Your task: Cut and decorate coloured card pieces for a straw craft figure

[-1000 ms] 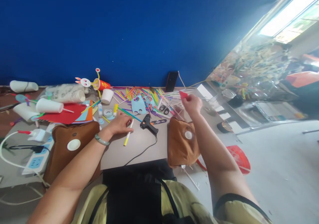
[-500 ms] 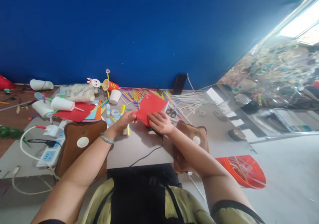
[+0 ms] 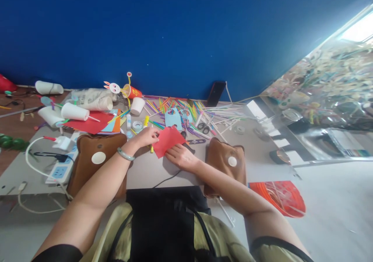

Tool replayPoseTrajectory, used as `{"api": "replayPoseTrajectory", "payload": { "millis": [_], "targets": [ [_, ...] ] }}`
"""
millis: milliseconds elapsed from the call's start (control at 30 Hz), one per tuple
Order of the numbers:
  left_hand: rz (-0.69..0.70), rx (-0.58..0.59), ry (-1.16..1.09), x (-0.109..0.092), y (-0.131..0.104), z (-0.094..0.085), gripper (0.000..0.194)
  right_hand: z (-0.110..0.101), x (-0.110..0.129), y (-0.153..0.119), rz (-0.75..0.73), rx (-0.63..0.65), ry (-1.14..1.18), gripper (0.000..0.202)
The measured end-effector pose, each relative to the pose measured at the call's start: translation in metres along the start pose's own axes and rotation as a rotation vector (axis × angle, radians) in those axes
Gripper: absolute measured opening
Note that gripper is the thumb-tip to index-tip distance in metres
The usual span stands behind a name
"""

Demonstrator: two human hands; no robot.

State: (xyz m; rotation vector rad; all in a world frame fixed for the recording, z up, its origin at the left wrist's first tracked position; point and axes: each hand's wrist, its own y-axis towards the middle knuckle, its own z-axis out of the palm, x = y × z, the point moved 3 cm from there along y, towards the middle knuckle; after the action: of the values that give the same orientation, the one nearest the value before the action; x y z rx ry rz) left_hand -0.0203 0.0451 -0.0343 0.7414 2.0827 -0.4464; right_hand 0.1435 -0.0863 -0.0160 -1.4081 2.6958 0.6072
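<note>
A sheet of red paper (image 3: pixel 169 138) lies tilted between my hands, above the grey table (image 3: pixel 142 175). My left hand (image 3: pixel 147 136) pinches its left edge between thumb and fingers. On the near right side, my right hand (image 3: pixel 182 157) grips the lower edge, fingers over the paper and thumb hidden. Just beyond the sheet sits a cut piece of light blue paper (image 3: pixel 173 118). A yellow marker (image 3: pixel 146 121) stands out behind my left hand, and black-handled scissors (image 3: pixel 203 128) rest to the right.
Brown cushioned bags (image 3: pixel 98 172) (image 3: pixel 227 163) flank the work area. Paper cups (image 3: pixel 75 111), a power strip (image 3: pixel 63 167) and a rabbit-faced cup craft (image 3: pixel 132 91) are on the left. Many coloured sticks (image 3: pixel 157 106) line the back, near a phone (image 3: pixel 216 94). An orange bin (image 3: pixel 287 196) stands right.
The red paper has come lower and nearer to me, uncovering the light blue paper piece behind it. My right hand has moved down and slightly left with it.
</note>
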Motion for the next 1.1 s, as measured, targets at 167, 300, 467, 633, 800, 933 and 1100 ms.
{"api": "replayPoseTrajectory", "payload": {
  "millis": [167, 300, 467, 633, 800, 933, 1100],
  "targets": [
    [-0.074, 0.002, 0.337, -0.010, -0.005, -0.010, 0.016, -0.010, 0.010, -0.007, 0.023, 0.010, 0.024, 0.029],
    [-0.199, -0.003, 0.585, -0.013, -0.007, -0.024, 0.017, -0.025, -0.021, -0.026, 0.202, -0.020, 0.002, 0.031],
    [-0.225, -0.036, 0.647, -0.016, -0.008, -0.028, 0.021, -0.036, -0.094, -0.064, 0.695, 0.083, -0.072, 0.018],
    [-0.196, -0.008, 0.601, -0.015, -0.006, -0.024, 0.024, -0.034, -0.156, -0.087, 1.091, 0.282, 0.005, 0.020],
    [-0.153, 0.090, 0.506, -0.010, -0.006, -0.023, 0.019, -0.020, -0.184, -0.079, 1.125, 0.339, 0.084, 0.020],
    [-0.133, 0.145, 0.526, -0.009, -0.007, -0.025, 0.017, -0.009, -0.185, -0.066, 1.084, 0.382, 0.143, 0.021],
    [-0.145, 0.130, 0.600, -0.013, -0.009, -0.028, 0.011, -0.006, -0.179, -0.056, 1.025, 0.407, 0.165, 0.023]
  ]
}}
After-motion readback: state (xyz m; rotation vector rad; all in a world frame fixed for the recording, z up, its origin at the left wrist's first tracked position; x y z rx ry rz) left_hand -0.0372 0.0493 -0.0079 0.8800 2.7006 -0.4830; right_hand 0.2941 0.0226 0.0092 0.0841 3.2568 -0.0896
